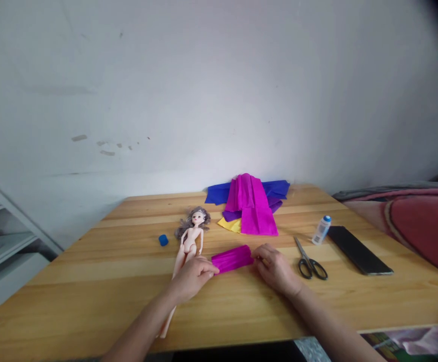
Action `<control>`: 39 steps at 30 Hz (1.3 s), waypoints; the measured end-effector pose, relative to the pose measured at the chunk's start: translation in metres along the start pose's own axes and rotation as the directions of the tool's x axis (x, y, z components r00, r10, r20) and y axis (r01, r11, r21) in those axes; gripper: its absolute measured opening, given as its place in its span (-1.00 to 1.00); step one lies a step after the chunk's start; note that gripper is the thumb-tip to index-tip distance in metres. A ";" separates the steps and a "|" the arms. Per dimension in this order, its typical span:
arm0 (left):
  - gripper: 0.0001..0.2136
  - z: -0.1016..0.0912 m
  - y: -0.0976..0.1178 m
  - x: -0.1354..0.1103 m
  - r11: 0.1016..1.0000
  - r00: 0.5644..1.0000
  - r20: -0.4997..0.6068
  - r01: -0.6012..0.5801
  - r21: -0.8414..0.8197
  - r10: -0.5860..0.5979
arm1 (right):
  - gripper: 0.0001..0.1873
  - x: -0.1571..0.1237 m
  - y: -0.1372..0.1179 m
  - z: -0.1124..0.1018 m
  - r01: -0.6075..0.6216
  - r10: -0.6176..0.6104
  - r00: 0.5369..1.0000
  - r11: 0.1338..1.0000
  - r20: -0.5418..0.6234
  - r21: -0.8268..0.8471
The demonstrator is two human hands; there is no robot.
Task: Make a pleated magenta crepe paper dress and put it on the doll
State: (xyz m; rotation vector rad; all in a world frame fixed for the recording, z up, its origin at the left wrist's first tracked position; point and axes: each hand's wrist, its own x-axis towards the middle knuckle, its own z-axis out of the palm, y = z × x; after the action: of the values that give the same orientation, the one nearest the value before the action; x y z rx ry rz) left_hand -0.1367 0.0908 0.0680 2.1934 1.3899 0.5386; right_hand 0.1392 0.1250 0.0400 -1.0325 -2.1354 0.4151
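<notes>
A small piece of magenta crepe paper (232, 259), finely creased along its length, is stretched between my two hands just above or on the table. My left hand (193, 275) pinches its left end near the lower corner and reaches across the legs of a doll. At the right end, the bent fingers of my right hand (275, 266) close on the paper's edge. The unclothed doll (192, 239) with wavy greyish hair lies on its back, partly covered by my left hand. Scissors (308, 262) with black handles rest to the right of my right hand.
Magenta (256, 211), blue (218, 193), purple and yellow paper sheets overlap near the wall. A blue lump or cap (163, 240) sits left of the doll. Right of the scissors are a white glue bottle (320, 231) with blue top and a flat black case (358, 249).
</notes>
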 end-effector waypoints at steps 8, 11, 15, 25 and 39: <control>-0.78 -0.002 0.001 0.002 1.000 1.000 0.003 0.006 0.000 -0.006 | -0.70 -0.002 0.000 0.003 -0.029 0.029 0.999 1.000 0.045 -0.007; -0.79 -0.002 0.002 0.001 1.000 1.000 0.002 0.012 -0.008 -0.012 | -0.70 -0.003 0.000 0.004 -0.004 0.004 0.999 1.000 0.053 0.001; -0.79 -0.002 0.002 0.001 1.000 1.000 -0.012 0.016 -0.020 -0.016 | -0.72 -0.003 -0.001 0.003 0.015 -0.014 0.998 1.000 0.064 -0.012; -0.78 0.000 -0.003 0.002 1.000 1.000 -0.002 0.013 -0.028 -0.013 | -0.84 0.003 -0.002 0.002 0.053 -0.040 0.995 0.987 0.089 -0.149; -0.78 0.002 -0.009 0.002 1.000 1.000 -0.006 -0.009 -0.012 0.009 | -0.87 0.006 -0.007 0.001 0.104 -0.080 0.991 0.966 0.109 -0.237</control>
State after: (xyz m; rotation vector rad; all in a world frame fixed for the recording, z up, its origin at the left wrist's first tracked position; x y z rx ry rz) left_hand -0.1410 0.0953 0.0613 2.1912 1.3777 0.5560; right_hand 0.1323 0.1251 0.0455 -1.0593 -2.3561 0.1658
